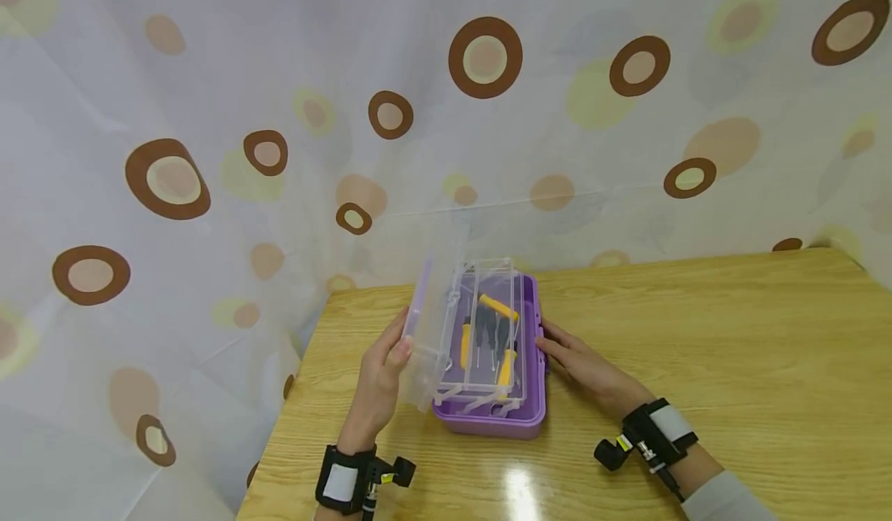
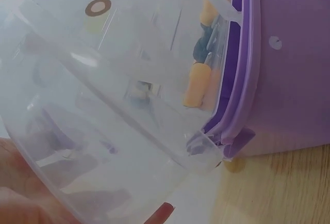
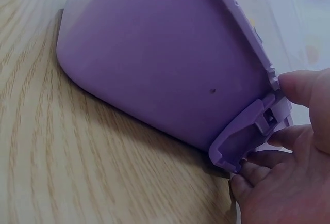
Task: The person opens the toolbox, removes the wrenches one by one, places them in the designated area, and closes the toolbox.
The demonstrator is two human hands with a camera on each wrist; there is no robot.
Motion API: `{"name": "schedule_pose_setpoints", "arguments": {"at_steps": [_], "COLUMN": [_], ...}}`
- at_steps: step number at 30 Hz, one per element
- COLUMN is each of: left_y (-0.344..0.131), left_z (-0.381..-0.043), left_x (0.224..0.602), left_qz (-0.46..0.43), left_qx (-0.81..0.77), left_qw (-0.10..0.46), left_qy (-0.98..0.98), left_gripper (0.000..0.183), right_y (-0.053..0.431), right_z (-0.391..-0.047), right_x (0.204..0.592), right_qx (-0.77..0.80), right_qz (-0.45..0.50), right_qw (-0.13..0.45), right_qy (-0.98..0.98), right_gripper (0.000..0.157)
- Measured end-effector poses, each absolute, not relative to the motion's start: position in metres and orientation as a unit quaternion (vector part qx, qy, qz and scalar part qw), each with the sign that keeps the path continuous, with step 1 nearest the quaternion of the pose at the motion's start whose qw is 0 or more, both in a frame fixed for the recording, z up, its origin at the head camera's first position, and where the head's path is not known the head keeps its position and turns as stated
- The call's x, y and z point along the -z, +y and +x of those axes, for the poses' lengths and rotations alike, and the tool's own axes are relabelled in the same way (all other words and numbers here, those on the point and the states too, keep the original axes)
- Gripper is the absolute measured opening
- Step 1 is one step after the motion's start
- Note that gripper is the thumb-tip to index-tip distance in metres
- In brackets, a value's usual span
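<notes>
Purple box (image 1: 488, 426) on desk (image 1: 697, 335), clear lid (image 1: 427, 351) raised. Your left hand (image 1: 379, 378): fingers pinching lid's edge. Right hand (image 1: 592, 370): fingers curled round latch (image 3: 237, 133). Lid looks light, slick, flexible; best held by edge.

Over there, the head camera looks forward and down on the purple box (image 1: 491, 426), farthest away. Very near, the left wrist camera (image 1: 403, 471) looks through the box's clear lid (image 2: 103, 105); the right wrist camera (image 1: 610, 454) faces its latch side (image 3: 154, 69). Head and left both see yellow handles (image 1: 506, 368) inside.
</notes>
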State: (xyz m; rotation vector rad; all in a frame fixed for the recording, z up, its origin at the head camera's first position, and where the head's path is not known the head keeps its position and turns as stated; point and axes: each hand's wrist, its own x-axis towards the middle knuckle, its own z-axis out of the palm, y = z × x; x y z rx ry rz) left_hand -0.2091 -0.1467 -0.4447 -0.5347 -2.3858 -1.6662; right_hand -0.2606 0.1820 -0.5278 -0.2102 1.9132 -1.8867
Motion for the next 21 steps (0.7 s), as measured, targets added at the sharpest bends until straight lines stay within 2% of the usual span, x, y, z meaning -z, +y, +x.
{"name": "schedule_pose_setpoints", "arguments": {"at_steps": [12,21], "left_y": [-0.154,-0.169], "left_z": [-0.212,-0.212], "left_x": [0.445,0.442], "left_qz": [-0.205,-0.192], "left_qx": [0.601,0.621], "left_qw": [0.070,0.025], "left_qy": [-0.769,-0.760], "left_gripper": [0.059,0.062], "right_y": [0.182,0.183], "right_z": [-0.261,-0.261], "right_x": [0.529,0.529], "right_qx": [0.682,0.680], "right_qz": [-0.082,-0.091], "right_qw": [0.217,0.215], "right_qy": [0.694,0.695], "right_gripper": [0.080,0.080]}}
